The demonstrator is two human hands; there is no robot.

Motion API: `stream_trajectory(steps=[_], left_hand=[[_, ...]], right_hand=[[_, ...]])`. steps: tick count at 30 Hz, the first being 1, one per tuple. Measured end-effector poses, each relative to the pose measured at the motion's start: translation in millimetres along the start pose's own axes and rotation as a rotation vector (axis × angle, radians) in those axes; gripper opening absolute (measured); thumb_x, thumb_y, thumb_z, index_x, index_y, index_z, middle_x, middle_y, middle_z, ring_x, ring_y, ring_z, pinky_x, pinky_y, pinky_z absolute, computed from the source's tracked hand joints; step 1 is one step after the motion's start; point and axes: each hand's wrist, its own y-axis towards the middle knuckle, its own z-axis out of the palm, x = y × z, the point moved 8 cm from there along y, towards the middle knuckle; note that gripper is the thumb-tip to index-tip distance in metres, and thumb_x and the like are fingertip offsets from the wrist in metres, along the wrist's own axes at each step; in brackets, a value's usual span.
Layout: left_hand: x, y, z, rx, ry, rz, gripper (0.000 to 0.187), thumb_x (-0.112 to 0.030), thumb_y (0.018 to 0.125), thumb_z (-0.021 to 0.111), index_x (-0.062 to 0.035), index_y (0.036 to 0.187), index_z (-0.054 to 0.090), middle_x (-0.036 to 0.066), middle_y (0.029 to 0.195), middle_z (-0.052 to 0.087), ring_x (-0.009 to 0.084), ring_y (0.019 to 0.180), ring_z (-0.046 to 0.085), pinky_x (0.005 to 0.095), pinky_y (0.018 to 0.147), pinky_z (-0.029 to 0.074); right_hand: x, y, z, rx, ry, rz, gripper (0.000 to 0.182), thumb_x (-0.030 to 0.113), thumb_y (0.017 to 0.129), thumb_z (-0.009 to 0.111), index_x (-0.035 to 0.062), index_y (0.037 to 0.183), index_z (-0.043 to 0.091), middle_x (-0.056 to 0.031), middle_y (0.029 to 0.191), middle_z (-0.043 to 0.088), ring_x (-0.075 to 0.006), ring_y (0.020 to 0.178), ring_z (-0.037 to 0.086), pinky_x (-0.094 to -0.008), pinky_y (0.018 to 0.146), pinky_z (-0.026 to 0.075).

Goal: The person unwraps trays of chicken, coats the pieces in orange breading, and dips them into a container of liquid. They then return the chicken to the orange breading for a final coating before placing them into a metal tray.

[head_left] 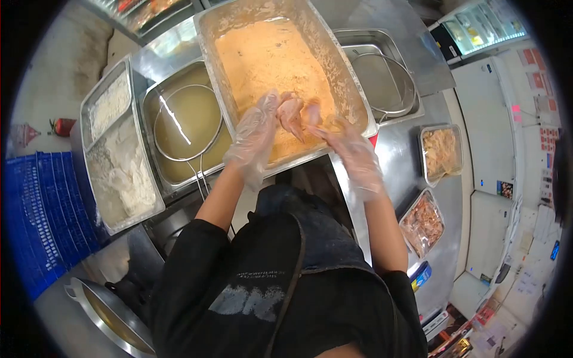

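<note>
Head view shows raw chicken point(290, 116) between left hand point(255, 134) and right hand point(353, 150); whether gripped, I cannot tell.

Passable from above, over the powder's point(274, 53) far end. Blocked sideways by tub walls point(335, 65) (and strainers point(188, 122) beyond, either side).

Looking steeply down from head height, close above a deep rectangular grey metal pan point(334, 71). Facing from its near edge toward its far edge.
</note>
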Motion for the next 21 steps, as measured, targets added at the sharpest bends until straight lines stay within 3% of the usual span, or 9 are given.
stream_trajectory(steps=[2,4,8,10,11,14,16,19,21], left_hand=[[11.8,-1.2,-14.2,-0.125,1.589,0.802,0.049,-0.037,0.103,0.035,-0.0049,0.140,0.040,0.015,0.133,0.052,0.0213,0.122,0.050,0.0358,0.103,0.039],[7.0,-3.1,-20.7,-0.017,1.240,0.659,0.051,-0.036,0.104,0.029,-0.0005,0.138,0.041,0.017,0.139,0.045,0.0225,0.126,0.045,0.0398,0.110,0.032],[-24.1,-38.6,36.1,-0.054,0.558,0.325,0.052,-0.035,0.104,0.028,0.0022,0.138,0.040,0.017,0.139,0.045,0.0237,0.126,0.046,0.0395,0.110,0.032],[-33.4,-56.8,62.8,-0.088,0.486,0.277,0.052,-0.034,0.104,0.028,0.0036,0.138,0.039,0.017,0.139,0.045,0.0243,0.126,0.046,0.0393,0.110,0.032],[-36.8,-62.9,73.2,-0.085,0.468,0.256,0.052,-0.034,0.104,0.027,0.0043,0.138,0.039,0.018,0.139,0.045,0.0246,0.126,0.046,0.0392,0.110,0.032],[-39.1,-76.9,90.5,-0.031,0.545,0.371,0.055,-0.034,0.103,0.029,0.0097,0.135,0.041,0.020,0.136,0.047,0.0274,0.126,0.046,0.0390,0.108,0.034],[-18.3,-54.2,90.4,-0.137,0.705,0.375,0.058,-0.038,0.103,0.030,0.0098,0.131,0.045,0.022,0.131,0.050,0.0278,0.123,0.048,0.0393,0.106,0.037],[-17.9,-56.2,123.3,0.053,0.840,0.638,0.057,-0.038,0.102,0.034,0.0108,0.128,0.049,0.023,0.128,0.052,0.0276,0.119,0.051,0.0398,0.105,0.038],[-18.3,-69.1,150.8,0.028,0.687,0.485,0.054,-0.037,0.102,0.036,0.0096,0.127,0.049,0.022,0.127,0.053,0.0276,0.118,0.052,0.0395,0.104,0.038]], right_hand=[[-4.0,-5.7,-3.9,-0.158,-0.501,-0.192,0.046,0.029,0.093,0.057,0.0029,0.130,0.052,-0.0173,0.106,0.066,-0.0303,0.097,0.063,-0.0374,0.090,0.046],[-7.9,-31.4,-17.8,-0.298,-0.576,-0.572,0.047,0.026,0.093,0.056,0.0061,0.134,0.048,-0.0193,0.111,0.064,-0.0343,0.102,0.061,-0.0404,0.092,0.046],[-82.9,-95.3,-125.1,-0.492,-0.387,-0.231,0.039,0.028,0.090,0.062,0.0033,0.120,0.057,-0.0148,0.111,0.064,-0.0296,0.097,0.063,-0.0391,0.087,0.049],[-145.5,-141.8,-161.7,-0.687,-0.469,-0.205,0.033,0.026,0.091,0.059,0.0040,0.116,0.060,-0.0151,0.107,0.065,-0.0285,0.095,0.064,-0.0390,0.085,0.050],[-138.5,-169.1,-187.6,-0.663,-0.672,0.136,0.027,0.022,0.091,0.056,0.0047,0.111,0.063,-0.0156,0.106,0.065,-0.0292,0.095,0.064,-0.0385,0.085,0.050],[-264.6,-273.4,-248.3,-1.074,-0.834,0.317,0.026,0.023,0.089,0.053,0.0092,0.108,0.064,-0.0160,0.103,0.065,-0.0342,0.096,0.060,-0.0443,0.086,0.047],[-266.8,-293.3,-285.2,-1.102,-0.975,0.629,0.025,0.020,0.088,0.049,0.0054,0.104,0.061,-0.0141,0.100,0.065,-0.0305,0.099,0.060,-0.0446,0.091,0.044],[-270.6,-288.2,-297.8,-0.994,-1.132,0.459,0.030,0.022,0.090,0.050,0.0066,0.113,0.059,-0.0171,0.111,0.062,-0.0361,0.103,0.057,-0.0470,0.092,0.043],[-289.1,-277.9,-307.7,-0.941,-1.080,0.442,0.033,0.022,0.089,0.050,0.0048,0.116,0.058,-0.0181,0.114,0.061,-0.0369,0.105,0.056,-0.0467,0.092,0.043]])
